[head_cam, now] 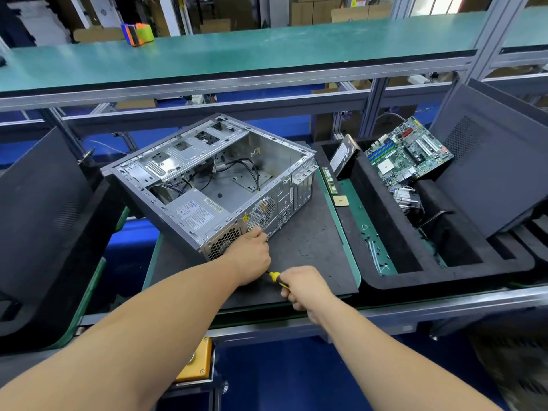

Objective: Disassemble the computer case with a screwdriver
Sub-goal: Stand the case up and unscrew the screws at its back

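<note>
Dark mat (pixel 311 247) bears computer case (pixel 213 179); right hand (pixel 302 287) grips screwdriver (pixel 277 278); left hand (pixel 252 250) fingers hidden.

Screwdriver (pixel 275 277) shaft hidden behind left hand (pixel 252 256).

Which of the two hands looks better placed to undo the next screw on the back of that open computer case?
Probably the right hand: it grips the screwdriver, whose tip points toward the rear panel of the computer case. The left hand rests against that panel, seemingly steadying it.
</note>
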